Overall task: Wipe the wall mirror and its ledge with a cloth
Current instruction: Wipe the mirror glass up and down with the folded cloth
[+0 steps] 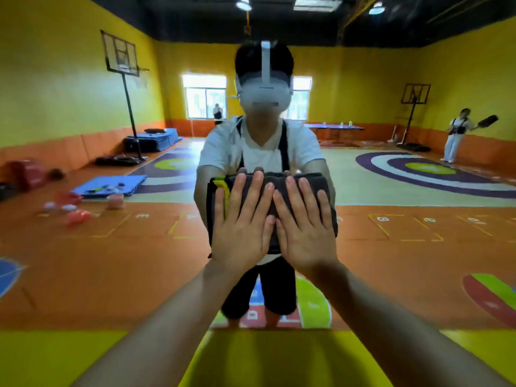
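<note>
Yellow ledge (55, 358) along the bottom edge, right under the wall mirror (391, 261). Reflected in the glass, an orange floor (125, 261) painted with numbered boxes and ringed targets. Lying on it at left: a blue foam mat (109, 185) with small bits on top, pink and red toys (75, 216) nearby, stacked blue mats (156, 141) against the far wall.

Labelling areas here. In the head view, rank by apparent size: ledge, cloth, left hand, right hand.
1. ledge
2. cloth, partly covered by the hands
3. left hand and right hand: they look alike, so unranked
</note>
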The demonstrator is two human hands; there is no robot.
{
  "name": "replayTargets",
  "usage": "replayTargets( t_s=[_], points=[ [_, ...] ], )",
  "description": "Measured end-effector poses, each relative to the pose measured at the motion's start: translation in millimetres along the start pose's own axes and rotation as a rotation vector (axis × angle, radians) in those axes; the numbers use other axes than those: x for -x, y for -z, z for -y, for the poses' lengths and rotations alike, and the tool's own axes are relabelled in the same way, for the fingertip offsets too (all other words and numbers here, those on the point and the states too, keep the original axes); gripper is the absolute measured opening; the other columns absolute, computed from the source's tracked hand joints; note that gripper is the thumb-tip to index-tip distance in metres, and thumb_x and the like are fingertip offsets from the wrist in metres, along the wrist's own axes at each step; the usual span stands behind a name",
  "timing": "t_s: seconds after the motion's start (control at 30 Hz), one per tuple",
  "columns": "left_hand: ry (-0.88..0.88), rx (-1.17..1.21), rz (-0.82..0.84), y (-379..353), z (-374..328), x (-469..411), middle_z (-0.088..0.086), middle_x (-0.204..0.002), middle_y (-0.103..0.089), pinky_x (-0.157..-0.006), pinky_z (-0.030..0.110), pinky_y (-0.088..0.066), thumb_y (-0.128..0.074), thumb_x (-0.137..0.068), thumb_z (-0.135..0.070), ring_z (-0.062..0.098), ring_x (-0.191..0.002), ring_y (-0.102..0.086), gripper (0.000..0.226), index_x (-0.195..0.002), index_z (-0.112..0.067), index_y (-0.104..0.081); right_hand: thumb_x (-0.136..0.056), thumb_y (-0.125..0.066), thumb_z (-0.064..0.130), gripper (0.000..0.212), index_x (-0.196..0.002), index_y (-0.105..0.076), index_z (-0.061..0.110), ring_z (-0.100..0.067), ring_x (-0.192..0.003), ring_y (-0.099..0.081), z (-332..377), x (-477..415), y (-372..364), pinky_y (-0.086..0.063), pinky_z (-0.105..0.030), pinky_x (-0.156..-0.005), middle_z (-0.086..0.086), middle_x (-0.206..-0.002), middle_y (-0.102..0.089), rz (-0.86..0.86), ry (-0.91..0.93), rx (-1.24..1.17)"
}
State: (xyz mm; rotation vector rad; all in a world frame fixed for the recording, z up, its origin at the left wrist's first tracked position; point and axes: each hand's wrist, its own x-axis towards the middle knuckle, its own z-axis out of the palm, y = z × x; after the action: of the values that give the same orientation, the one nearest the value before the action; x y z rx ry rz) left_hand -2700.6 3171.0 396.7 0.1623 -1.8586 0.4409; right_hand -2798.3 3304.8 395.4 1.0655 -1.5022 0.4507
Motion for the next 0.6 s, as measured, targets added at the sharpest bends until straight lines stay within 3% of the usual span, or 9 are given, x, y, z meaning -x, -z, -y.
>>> replayTargets(
  t_s=[0.13, 0.23, 0.47, 0.53, 0.6],
  points=[
    [-0.011, 0.011, 0.049, -18.9, -18.7, 84.4, 0.008, -0.172, -0.014, -0.127, 0.058, -0.004, -0.034, -0.11, -0.036, 0.031, -0.16, -0.002, 0.058, -0.163, -0.016, -0.023, -0.103, -0.056, 0.03, 0.059, -0.158, -0.038, 0.016, -0.032, -0.156, -0.021, 23.9, 84.0, -16.4, -0.019, -0.053, -0.126, -0.012, -0.169, -0.023, 0.046, 0.026, 0.002],
    [-0.052, 0.005, 0.088, -36.2, -33.0, 151.0, 0.008, -0.174, 0.002, -0.126, 0.061, -0.001, -0.025, -0.111, -0.039, 0.034, -0.16, 0.001, 0.061, -0.165, -0.013, -0.014, -0.102, -0.056, 0.031, 0.061, -0.157, -0.034, 0.017, -0.032, -0.158, -0.016, 41.3, 151.5, -31.9, -0.013, -0.053, -0.127, -0.011, -0.171, -0.014, 0.105, 0.046, -0.043],
    [-0.039, 0.093, 0.173, -72.4, -61.1, 303.9, 0.005, -0.173, 0.011, -0.125, 0.06, 0.009, -0.023, -0.111, -0.041, 0.032, -0.159, 0.01, 0.064, -0.166, -0.016, -0.002, -0.1, -0.055, 0.035, 0.073, -0.163, -0.023, 0.02, -0.028, -0.159, -0.01, 84.7, 298.9, -61.8, -0.004, -0.049, -0.128, -0.009, -0.172, -0.008, 0.193, 0.083, -0.072],
    [-0.03, 0.097, 0.23, -80.4, -69.3, 349.9, 0.007, -0.173, 0.008, -0.125, 0.059, 0.008, -0.023, -0.111, -0.043, 0.032, -0.159, 0.012, 0.063, -0.165, -0.013, -0.009, -0.099, -0.053, 0.034, 0.07, -0.162, -0.024, 0.02, -0.028, -0.159, -0.007, 98.6, 342.4, -69.9, -0.002, -0.049, -0.129, -0.009, -0.172, -0.006, 0.25, 0.106, -0.083],
    [-0.007, 0.109, 0.293, -87.8, -79.4, 400.7, 0.009, -0.171, -0.002, -0.122, 0.06, 0.003, -0.022, -0.111, -0.046, 0.033, -0.159, 0.013, 0.057, -0.155, -0.012, -0.032, -0.101, -0.051, 0.031, 0.063, -0.16, -0.029, 0.021, -0.028, -0.159, -0.006, 111.5, 388.4, -75.1, -0.001, -0.049, -0.129, -0.01, -0.172, -0.005, 0.317, 0.149, -0.098]
  ],
)
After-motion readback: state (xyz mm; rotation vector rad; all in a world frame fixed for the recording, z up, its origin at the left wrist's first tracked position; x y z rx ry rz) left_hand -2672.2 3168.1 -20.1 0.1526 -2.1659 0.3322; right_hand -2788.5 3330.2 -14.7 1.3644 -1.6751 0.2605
